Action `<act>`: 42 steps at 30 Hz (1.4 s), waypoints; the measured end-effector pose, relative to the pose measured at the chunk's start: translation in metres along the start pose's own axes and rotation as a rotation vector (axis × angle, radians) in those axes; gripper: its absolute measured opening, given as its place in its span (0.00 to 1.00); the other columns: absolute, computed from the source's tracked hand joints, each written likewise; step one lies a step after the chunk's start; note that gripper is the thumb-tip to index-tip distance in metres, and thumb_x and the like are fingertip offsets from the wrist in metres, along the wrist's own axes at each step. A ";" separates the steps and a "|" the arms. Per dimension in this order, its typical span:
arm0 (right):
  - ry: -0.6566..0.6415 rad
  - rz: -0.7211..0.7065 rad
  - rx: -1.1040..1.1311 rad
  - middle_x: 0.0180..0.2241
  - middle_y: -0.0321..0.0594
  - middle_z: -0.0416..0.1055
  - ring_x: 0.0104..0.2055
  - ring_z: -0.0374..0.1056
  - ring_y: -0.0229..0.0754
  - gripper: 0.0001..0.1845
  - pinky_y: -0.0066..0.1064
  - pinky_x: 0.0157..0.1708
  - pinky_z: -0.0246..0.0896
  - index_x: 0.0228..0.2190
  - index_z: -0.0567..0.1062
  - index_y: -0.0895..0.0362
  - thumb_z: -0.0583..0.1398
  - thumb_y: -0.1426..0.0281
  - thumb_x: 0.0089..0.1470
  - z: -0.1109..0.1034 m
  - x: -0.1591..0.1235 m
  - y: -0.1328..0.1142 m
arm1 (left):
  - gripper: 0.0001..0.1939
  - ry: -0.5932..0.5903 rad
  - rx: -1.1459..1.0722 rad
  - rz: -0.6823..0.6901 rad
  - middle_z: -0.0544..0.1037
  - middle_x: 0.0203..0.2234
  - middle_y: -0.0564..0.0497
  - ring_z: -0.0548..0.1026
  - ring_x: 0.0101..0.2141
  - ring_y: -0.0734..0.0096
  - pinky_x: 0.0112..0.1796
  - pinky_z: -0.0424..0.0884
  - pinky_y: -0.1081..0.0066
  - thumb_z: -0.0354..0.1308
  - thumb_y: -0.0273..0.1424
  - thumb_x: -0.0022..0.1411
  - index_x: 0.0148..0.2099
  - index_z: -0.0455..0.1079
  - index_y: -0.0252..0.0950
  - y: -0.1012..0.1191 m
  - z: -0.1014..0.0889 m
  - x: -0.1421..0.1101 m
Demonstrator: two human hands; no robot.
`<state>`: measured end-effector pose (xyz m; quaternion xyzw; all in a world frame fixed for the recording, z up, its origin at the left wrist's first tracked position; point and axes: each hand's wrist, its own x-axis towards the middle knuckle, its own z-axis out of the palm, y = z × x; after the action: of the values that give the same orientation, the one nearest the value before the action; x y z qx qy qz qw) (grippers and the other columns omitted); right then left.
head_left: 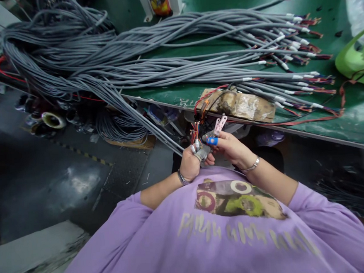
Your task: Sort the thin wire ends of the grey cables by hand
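Observation:
My left hand (190, 162) is closed round the end of a grey cable (156, 132), whose thin coloured wires (195, 132) stick up from my fist. Taped fingertips show on this hand. My right hand (231, 147) is closed on a small pinkish metal tool (219, 124), with a blue-taped finger (212, 141) pressed near the wire ends. Both hands meet in front of my chest, just below the front edge of the green bench (349, 116).
A big bundle of grey cables (108, 62) lies across the bench, their stripped red ends (303, 53) fanned at the right. A taped brown block (239, 104) sits at the bench edge. A green plastic fan (359, 57) stands far right. Dark floor lies left.

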<state>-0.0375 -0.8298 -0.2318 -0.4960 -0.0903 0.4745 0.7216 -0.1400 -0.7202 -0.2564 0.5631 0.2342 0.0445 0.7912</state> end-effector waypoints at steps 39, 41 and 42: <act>0.057 -0.069 0.090 0.16 0.29 0.63 0.18 0.62 0.34 0.16 0.28 0.20 0.55 0.21 0.67 0.55 0.70 0.65 0.40 0.003 -0.011 0.013 | 0.21 0.089 0.022 0.009 0.78 0.20 0.50 0.75 0.19 0.73 0.19 0.64 0.76 0.64 0.48 0.53 0.29 0.70 0.34 0.000 0.001 0.002; 0.074 -0.056 0.137 0.16 0.27 0.60 0.17 0.60 0.33 0.18 0.28 0.19 0.56 0.22 0.64 0.54 0.69 0.65 0.41 0.005 -0.008 0.013 | 0.21 0.028 0.054 -0.004 0.78 0.19 0.50 0.75 0.19 0.73 0.20 0.66 0.76 0.65 0.48 0.53 0.29 0.70 0.33 0.000 0.001 0.000; 0.109 -0.051 0.160 0.16 0.26 0.59 0.17 0.59 0.33 0.18 0.27 0.19 0.55 0.23 0.64 0.54 0.69 0.66 0.41 0.005 -0.005 0.012 | 0.21 0.001 0.066 -0.008 0.78 0.19 0.50 0.75 0.18 0.73 0.20 0.67 0.76 0.65 0.48 0.53 0.29 0.71 0.33 0.000 0.001 0.000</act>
<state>-0.0507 -0.8302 -0.2375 -0.4594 -0.0252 0.4340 0.7746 -0.1400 -0.7208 -0.2559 0.5879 0.2384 0.0339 0.7722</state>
